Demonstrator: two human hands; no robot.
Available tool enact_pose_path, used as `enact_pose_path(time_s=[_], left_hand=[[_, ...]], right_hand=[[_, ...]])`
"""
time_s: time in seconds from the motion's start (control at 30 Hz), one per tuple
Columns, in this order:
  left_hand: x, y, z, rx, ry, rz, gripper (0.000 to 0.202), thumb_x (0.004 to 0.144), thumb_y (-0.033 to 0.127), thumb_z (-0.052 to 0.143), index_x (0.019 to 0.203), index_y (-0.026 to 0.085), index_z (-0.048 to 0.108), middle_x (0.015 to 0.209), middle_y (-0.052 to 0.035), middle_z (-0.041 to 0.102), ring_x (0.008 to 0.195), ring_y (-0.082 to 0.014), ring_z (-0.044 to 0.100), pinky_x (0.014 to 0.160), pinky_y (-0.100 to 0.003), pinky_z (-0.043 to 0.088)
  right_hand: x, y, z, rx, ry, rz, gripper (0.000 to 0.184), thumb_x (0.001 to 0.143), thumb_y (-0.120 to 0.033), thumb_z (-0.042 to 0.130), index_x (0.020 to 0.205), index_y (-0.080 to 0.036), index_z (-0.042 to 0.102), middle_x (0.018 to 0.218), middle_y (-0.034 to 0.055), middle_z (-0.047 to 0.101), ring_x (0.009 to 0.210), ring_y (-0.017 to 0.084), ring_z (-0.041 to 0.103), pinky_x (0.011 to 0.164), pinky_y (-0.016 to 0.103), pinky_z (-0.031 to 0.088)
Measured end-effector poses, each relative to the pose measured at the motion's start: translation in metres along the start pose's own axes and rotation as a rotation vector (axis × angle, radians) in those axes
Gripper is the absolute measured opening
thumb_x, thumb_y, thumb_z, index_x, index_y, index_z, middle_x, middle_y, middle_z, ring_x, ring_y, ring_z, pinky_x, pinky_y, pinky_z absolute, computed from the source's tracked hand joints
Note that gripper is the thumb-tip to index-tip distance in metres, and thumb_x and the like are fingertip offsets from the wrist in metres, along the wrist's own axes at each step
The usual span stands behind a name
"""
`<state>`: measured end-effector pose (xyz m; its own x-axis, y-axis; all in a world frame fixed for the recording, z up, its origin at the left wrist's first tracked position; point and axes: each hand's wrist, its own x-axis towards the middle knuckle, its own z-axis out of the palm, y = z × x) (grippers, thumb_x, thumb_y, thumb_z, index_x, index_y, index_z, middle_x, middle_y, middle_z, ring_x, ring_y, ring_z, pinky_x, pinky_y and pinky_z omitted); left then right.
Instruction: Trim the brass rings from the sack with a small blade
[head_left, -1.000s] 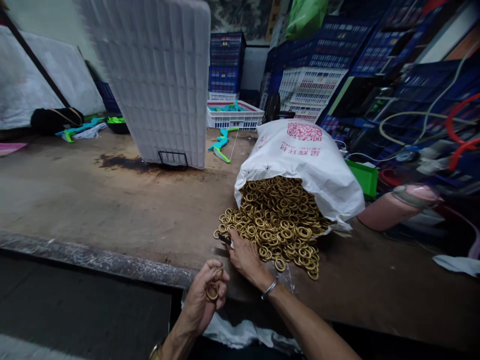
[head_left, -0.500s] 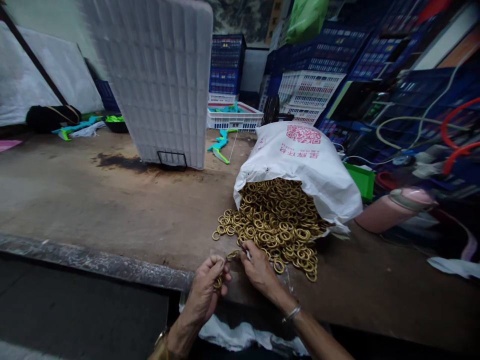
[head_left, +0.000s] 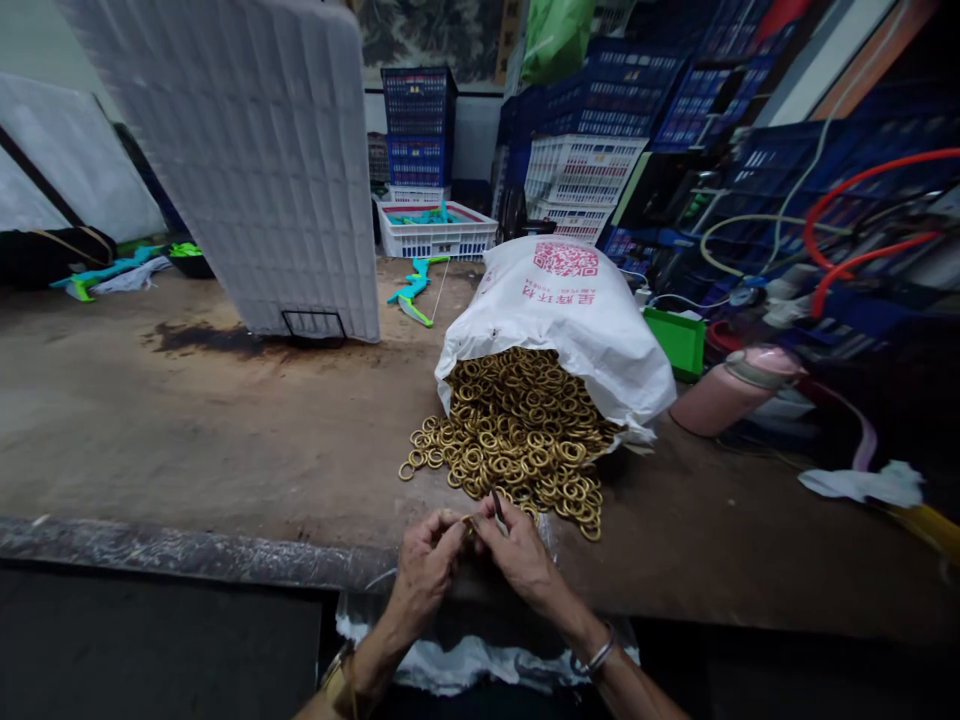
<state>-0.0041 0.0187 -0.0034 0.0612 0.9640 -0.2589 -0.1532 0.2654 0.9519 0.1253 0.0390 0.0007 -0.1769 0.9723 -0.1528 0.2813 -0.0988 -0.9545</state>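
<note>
My left hand (head_left: pixel 427 565) is closed, pinching a gold-coloured ring (head_left: pixel 470 526) at the fingertips. Against the same ring sit the fingers of my right hand (head_left: pixel 521 550), which also grips a thin dark pointed tool (head_left: pixel 496 503); most of the tool is hidden in the fist. Just beyond both hands, a heap of loose gold-coloured rings (head_left: pixel 517 440) spills from the mouth of a white sack (head_left: pixel 555 300) with red print, lying on its side on the table (head_left: pixel 225 440).
A tall ribbed pale panel (head_left: pixel 262 180) stands in a black wire holder at the left. Behind it are a blue-green toy bow (head_left: pixel 412 290) and a white crate (head_left: pixel 439 235). To the right are a pink bottle (head_left: pixel 735 390), a green tray (head_left: pixel 675 343) and red hoses (head_left: pixel 825 260).
My right hand has come back from the edge of the heap with a ring and meets my left hand. The whole view has shifted slightly, moving the scene leftward.
</note>
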Motion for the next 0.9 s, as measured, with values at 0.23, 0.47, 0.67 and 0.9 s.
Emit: enact_pose_path(time_s=[0.23, 0.47, 0.67, 0.9], left_hand=[[0.002, -0.008, 0.001, 0.059, -0.062, 0.016, 0.025, 0.075, 0.038, 0.054, 0.062, 0.016, 0.050, 0.049, 0.0057, 0.043, 0.041, -0.0055, 0.036, 0.040, -0.017, 0.030], [0.001, -0.005, 0.001, -0.121, -0.143, -0.156, 0.028, 0.075, 0.043, 0.054, 0.068, 0.016, 0.047, 0.049, 0.0075, 0.040, 0.036, -0.0026, 0.030, 0.035, -0.014, 0.023], [0.003, -0.008, 0.004, -0.212, -0.144, -0.152, 0.028, 0.074, 0.043, 0.055, 0.070, 0.017, 0.046, 0.056, 0.0058, 0.047, 0.037, -0.0020, 0.032, 0.035, -0.014, 0.023], [0.003, -0.010, 0.003, -0.292, -0.116, -0.194, 0.028, 0.073, 0.043, 0.056, 0.074, 0.019, 0.044, 0.055, 0.0072, 0.048, 0.036, -0.0019, 0.034, 0.034, -0.012, 0.022]], right_hand=[[0.005, 0.005, -0.002, -0.134, 0.015, 0.007, 0.021, 0.074, -0.036, 0.045, 0.062, -0.019, 0.043, 0.055, -0.0057, 0.039, 0.055, 0.009, 0.038, 0.052, 0.021, 0.031], [0.007, 0.004, -0.004, -0.049, -0.012, 0.038, 0.017, 0.074, -0.032, 0.043, 0.063, -0.019, 0.045, 0.053, -0.0058, 0.044, 0.052, 0.009, 0.040, 0.051, 0.021, 0.032], [0.008, 0.004, -0.006, 0.027, -0.039, 0.039, 0.019, 0.076, -0.029, 0.040, 0.062, -0.018, 0.047, 0.052, -0.0044, 0.050, 0.049, 0.008, 0.043, 0.051, 0.020, 0.034], [0.007, 0.008, -0.008, -0.173, 0.029, -0.057, 0.022, 0.080, -0.026, 0.036, 0.061, -0.019, 0.046, 0.054, -0.0027, 0.050, 0.052, 0.010, 0.044, 0.054, 0.021, 0.033]])
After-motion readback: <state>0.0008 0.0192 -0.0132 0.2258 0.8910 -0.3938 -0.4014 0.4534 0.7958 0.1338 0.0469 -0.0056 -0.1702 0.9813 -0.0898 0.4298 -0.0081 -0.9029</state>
